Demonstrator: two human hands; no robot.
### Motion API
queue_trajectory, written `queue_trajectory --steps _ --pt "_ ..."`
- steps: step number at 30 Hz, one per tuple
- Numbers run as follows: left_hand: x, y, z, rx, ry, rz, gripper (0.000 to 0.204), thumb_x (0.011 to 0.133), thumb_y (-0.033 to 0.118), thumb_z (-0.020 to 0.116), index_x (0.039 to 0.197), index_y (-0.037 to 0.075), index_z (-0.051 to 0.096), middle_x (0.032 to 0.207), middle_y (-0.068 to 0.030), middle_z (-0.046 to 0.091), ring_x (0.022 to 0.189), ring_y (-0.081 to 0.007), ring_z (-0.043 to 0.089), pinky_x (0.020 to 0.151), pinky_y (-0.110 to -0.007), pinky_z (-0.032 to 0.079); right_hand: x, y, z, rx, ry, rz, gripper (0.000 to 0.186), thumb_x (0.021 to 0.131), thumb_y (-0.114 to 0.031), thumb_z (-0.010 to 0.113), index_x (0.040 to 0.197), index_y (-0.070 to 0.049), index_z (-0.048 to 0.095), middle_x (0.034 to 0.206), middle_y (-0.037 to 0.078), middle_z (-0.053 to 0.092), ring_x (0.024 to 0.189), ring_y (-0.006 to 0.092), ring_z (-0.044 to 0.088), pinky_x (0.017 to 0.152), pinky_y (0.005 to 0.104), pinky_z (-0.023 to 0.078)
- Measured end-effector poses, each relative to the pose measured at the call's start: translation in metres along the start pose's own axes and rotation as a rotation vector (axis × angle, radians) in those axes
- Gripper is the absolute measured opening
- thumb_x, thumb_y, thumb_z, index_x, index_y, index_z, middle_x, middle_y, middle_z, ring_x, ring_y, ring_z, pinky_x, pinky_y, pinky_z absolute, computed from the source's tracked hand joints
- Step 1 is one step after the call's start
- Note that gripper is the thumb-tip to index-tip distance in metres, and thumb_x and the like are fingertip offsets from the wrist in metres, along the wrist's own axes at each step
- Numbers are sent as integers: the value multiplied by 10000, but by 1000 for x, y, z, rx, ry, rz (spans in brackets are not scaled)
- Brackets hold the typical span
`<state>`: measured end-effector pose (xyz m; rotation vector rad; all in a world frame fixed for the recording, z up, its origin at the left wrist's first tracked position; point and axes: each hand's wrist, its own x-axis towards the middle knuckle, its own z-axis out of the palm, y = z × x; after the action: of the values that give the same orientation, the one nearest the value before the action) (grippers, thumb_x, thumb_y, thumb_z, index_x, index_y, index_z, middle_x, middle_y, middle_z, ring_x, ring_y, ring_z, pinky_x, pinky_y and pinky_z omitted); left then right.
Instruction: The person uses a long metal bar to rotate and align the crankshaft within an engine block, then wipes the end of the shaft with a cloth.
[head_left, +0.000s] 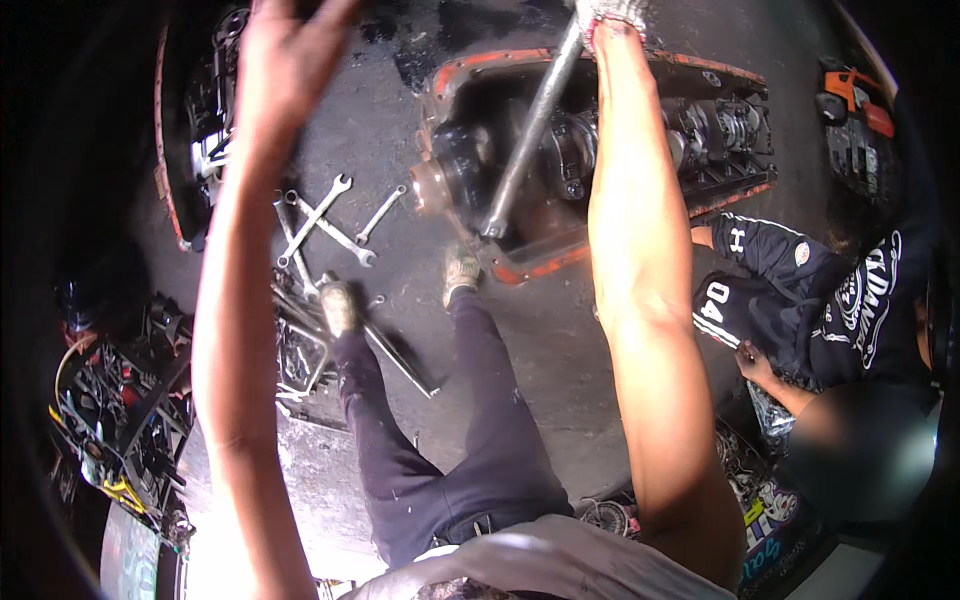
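My bare left hand (285, 40) is raised at the top left, fingers apart and slightly blurred, their tips cut off by the frame edge. My right hand (610, 15), in a light knit glove, grips the upper part of a long steel bar (530, 140). The bar slants down over an open engine casing (520, 264) with an orange rim and exposed crankshaft parts (740, 128), its lower end near the casing's left interior. Several open-ended wrenches (315, 218) lie crossed on the dark floor between that casing and a second engine part (168, 180) at left.
A co-worker in dark clothes (760, 280) crouches at the right, a hand (755, 365) low beside them. An orange tool (860, 100) sits upper right, a cluttered tool heap (120, 420) lower left. My shoes (340, 305) stand among more tools below the wrenches.
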<state>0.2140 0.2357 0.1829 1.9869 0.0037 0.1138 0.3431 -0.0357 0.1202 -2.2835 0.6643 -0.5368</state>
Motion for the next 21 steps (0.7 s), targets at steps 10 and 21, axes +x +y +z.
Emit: queue_trajectory --steps 10,21 --pt "-202 -75 135 194 -277 -150 920 627 524 878 1251 -51 523 1168 -249 572 1084 -392 587 927 -452 501 -8 20 -12 461 -278 264 336 915 -350 624 756 -81 501 498 8 460 374 159 471 353 328 371" --pt "-211 -76 154 143 -355 -72 334 783 145 733 1045 18 569 943 -197 554 874 -425 609 716 -490 523 71 91 -49 163 -389 354 250 898 -236 610 928 8 563 777 150 632 658 278 598 641 422 499"
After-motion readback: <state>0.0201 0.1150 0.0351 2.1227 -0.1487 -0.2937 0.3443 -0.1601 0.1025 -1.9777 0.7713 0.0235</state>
